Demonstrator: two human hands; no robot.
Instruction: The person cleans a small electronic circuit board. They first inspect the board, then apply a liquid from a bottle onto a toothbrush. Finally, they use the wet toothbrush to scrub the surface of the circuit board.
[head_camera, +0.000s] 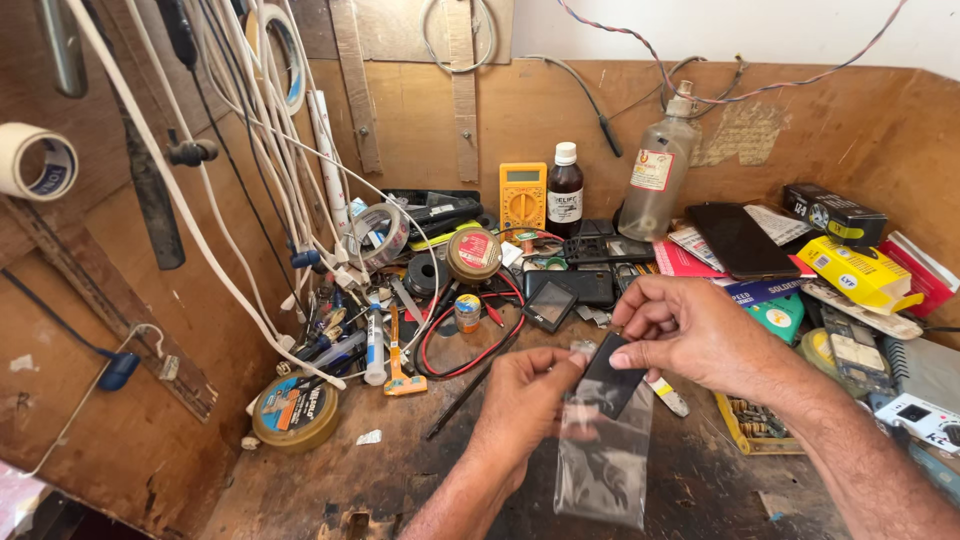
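My left hand (522, 400) holds the top of a clear plastic bag (603, 465) that hangs down over the workbench. My right hand (690, 335) pinches a small flat black part (612, 383) at the bag's mouth, half in and half out of it. More dark pieces show through the lower part of the bag. Both hands meet near the middle of the bench, just in front of the clutter.
A cluttered wooden workbench (420, 470) carries a yellow multimeter (523, 195), a brown bottle (565, 190), a clear bottle (655, 180), a yellow box (855, 270), a solder reel (294, 410), red and black leads (470, 345). White cables (260, 150) hang at left.
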